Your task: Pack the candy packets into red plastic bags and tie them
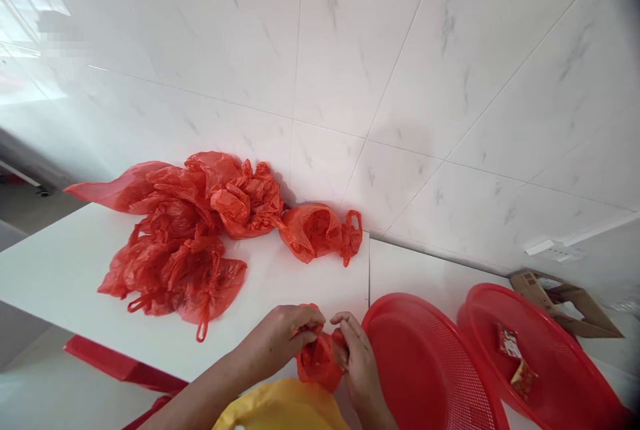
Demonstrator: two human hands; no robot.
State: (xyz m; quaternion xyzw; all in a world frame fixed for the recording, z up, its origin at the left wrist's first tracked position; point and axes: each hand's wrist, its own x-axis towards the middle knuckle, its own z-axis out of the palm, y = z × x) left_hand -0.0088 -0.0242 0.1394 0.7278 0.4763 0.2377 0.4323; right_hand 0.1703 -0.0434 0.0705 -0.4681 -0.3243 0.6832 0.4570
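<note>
Red bag (320, 365) pinched by left hand (290, 333) and right hand (358, 354), grips closed | packets (509, 342) held in far-right basket (565, 383) | print unreadable

One head-worn camera looks forward and down from close above the white table (280, 277). The left hand (287, 337) and right hand (357, 357) sit at the near edge of its view, the tiled wall (340, 50) across the far half.

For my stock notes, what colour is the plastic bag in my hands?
The held plastic bag is red, clearest in the head view.
</note>
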